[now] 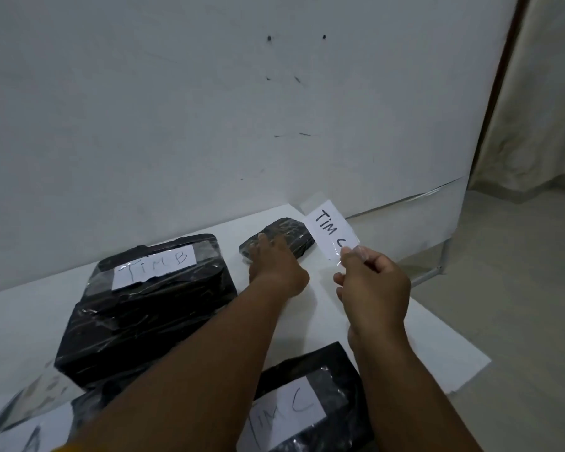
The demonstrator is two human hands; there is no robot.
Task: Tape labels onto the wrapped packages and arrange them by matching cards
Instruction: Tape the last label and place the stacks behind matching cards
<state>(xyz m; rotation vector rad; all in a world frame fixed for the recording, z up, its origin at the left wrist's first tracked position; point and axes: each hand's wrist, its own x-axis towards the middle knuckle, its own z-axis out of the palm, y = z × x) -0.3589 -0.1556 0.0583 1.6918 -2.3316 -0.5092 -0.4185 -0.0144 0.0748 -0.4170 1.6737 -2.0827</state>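
Observation:
A small black wrapped package (289,234) with no label lies at the far end of the white sheet. My left hand (276,267) reaches to it, fingers resting on its near left part. My right hand (371,283) pinches a white paper label (330,228) marked "TIM C", with clear tape on it, held in the air just right of the small package. A large black package (144,308) labelled "TIM B" sits to the left. Another black package (310,406) labelled "TIM C" lies near me, partly behind my right forearm.
White paper sheets (437,350) cover the floor under the packages. A white wall (209,109) rises right behind them. More wrapped items with paper (23,429) show at the bottom left. Bare floor and a curtain (535,93) lie to the right.

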